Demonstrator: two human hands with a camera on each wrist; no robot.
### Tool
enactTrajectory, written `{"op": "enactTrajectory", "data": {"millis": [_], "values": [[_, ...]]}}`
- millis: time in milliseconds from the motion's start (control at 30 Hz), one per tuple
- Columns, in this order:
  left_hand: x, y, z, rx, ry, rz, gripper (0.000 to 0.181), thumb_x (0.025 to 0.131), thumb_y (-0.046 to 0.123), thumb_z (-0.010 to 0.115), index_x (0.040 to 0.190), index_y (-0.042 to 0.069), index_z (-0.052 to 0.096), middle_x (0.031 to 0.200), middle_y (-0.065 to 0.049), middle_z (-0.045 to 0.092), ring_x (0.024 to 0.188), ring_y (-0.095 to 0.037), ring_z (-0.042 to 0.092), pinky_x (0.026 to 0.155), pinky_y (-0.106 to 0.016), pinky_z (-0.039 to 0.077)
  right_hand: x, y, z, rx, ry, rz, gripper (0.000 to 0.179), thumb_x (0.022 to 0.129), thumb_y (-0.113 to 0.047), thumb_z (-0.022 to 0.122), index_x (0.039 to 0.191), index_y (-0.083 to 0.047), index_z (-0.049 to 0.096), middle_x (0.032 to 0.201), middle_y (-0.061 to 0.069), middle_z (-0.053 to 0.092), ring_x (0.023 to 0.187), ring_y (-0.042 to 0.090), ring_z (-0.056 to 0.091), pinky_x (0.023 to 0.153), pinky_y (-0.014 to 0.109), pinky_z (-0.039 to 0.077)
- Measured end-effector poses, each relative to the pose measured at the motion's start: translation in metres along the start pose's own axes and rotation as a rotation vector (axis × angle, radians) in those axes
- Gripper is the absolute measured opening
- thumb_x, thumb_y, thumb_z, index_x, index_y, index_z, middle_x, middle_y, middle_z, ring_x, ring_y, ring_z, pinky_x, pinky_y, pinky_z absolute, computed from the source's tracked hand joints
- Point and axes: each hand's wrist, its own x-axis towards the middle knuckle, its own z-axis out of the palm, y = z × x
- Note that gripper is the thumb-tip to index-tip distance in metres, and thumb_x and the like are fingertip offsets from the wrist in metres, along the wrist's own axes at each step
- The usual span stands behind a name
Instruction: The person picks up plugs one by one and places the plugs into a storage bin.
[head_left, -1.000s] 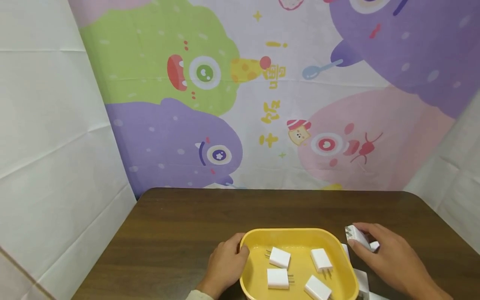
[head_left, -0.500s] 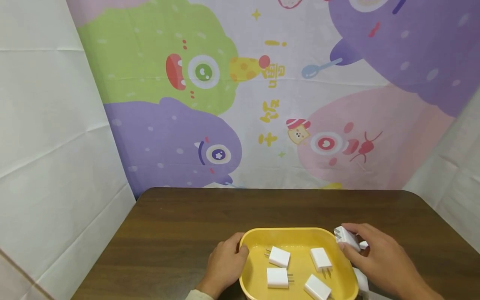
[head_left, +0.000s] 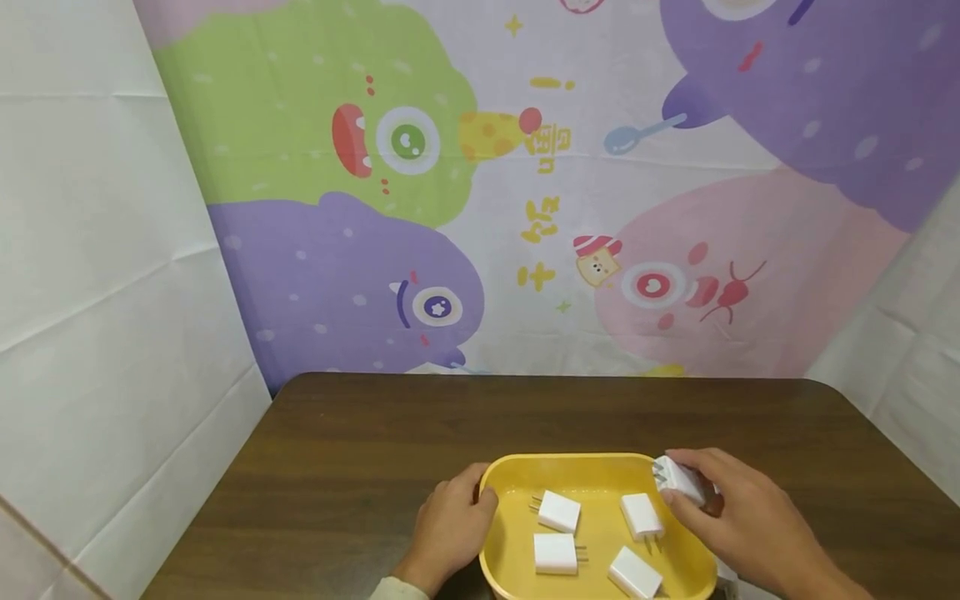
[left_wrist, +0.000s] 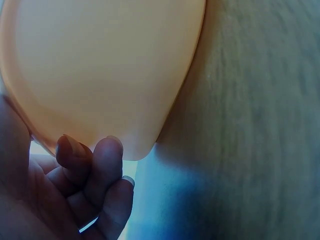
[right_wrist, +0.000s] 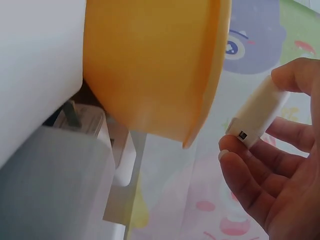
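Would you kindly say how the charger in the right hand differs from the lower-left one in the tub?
The right hand pinches the held charger; the lower-left charger lies in the tub. The held charger's prongs point left, the lower-left charger's right. Both are white.

The tub (head_left: 597, 533) lies open above, a lane running between its left and right plugs (head_left: 556, 554). A gap parts the held plug (head_left: 682, 483) from the rim (right_wrist: 216, 75); the left grip (head_left: 450, 527) bars the left side, outer plugs (right_wrist: 55, 175) the right.
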Motion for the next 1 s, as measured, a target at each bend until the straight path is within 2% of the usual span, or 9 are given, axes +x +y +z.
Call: {"op": "enactTrajectory", "data": {"millis": [167, 267, 400, 500, 700, 833, 1000], "values": [[0.000, 0.001, 0.000, 0.005, 0.003, 0.003, 0.031, 0.097, 0.025, 0.055, 0.124, 0.021, 0.069, 0.101, 0.007, 0.072, 0.081, -0.010, 0.061, 0.076, -0.046, 0.049, -0.003, -0.003, 0.005, 0.004, 0.047, -0.094, 0.044, 0.086, -0.047, 0.076, 0.121, -0.022, 0.067, 0.096, -0.015, 0.058, 0.070, 0.005, 0.049, 0.058, 0.023, 0.042], [0.000, 0.001, 0.000, 0.001, 0.000, 0.007, 0.031, 0.097, 0.025, 0.055, 0.124, 0.021, 0.069, 0.100, 0.007, 0.071, 0.079, -0.009, 0.061, 0.074, -0.045, 0.049, -0.004, -0.007, 0.010, 0.011, 0.049, -0.125, 0.042, 0.085, -0.044, 0.078, 0.119, -0.022, 0.068, 0.095, -0.017, 0.057, 0.072, 0.003, 0.049, 0.059, 0.024, 0.043], [0.000, 0.001, -0.001, -0.005, -0.004, 0.006, 0.031, 0.097, 0.025, 0.055, 0.125, 0.021, 0.069, 0.100, 0.007, 0.071, 0.078, -0.009, 0.061, 0.074, -0.045, 0.049, -0.003, -0.013, 0.014, -0.006, 0.012, -0.111, 0.042, 0.084, -0.044, 0.079, 0.119, -0.025, 0.068, 0.106, -0.018, 0.062, 0.083, 0.003, 0.053, 0.072, 0.032, 0.052], [0.000, 0.000, -0.001, -0.007, -0.003, 0.006, 0.031, 0.097, 0.025, 0.055, 0.124, 0.020, 0.069, 0.099, 0.007, 0.071, 0.078, -0.008, 0.061, 0.074, -0.045, 0.049, -0.004, -0.017, 0.015, -0.027, -0.013, -0.126, 0.044, 0.085, -0.049, 0.077, 0.121, -0.026, 0.067, 0.108, -0.018, 0.061, 0.086, 0.003, 0.054, 0.078, 0.039, 0.053], [0.000, 0.000, -0.001, -0.001, 0.002, 0.010, 0.031, 0.097, 0.025, 0.055, 0.124, 0.020, 0.069, 0.098, 0.008, 0.071, 0.078, -0.009, 0.061, 0.074, -0.045, 0.049, -0.003, -0.022, 0.016, -0.030, -0.029, -0.172, 0.043, 0.087, -0.052, 0.073, 0.122, -0.029, 0.066, 0.106, -0.021, 0.059, 0.083, 0.000, 0.052, 0.074, 0.035, 0.052], [0.000, 0.000, 0.000, 0.003, 0.005, 0.008, 0.030, 0.097, 0.025, 0.055, 0.123, 0.021, 0.070, 0.098, 0.008, 0.071, 0.079, -0.009, 0.061, 0.075, -0.045, 0.049, -0.002, -0.025, 0.017, -0.022, -0.066, -0.182, 0.042, 0.087, -0.051, 0.074, 0.123, -0.031, 0.066, 0.109, -0.022, 0.060, 0.086, -0.001, 0.053, 0.078, 0.035, 0.053], [0.000, 0.001, -0.001, -0.002, -0.002, 0.003, 0.031, 0.097, 0.025, 0.055, 0.124, 0.020, 0.069, 0.099, 0.007, 0.071, 0.079, -0.009, 0.061, 0.075, -0.045, 0.049, -0.001, -0.025, 0.019, -0.025, -0.098, -0.273, 0.039, 0.089, -0.052, 0.071, 0.120, -0.030, 0.066, 0.110, -0.025, 0.059, 0.090, -0.003, 0.053, 0.079, 0.032, 0.052]]}}
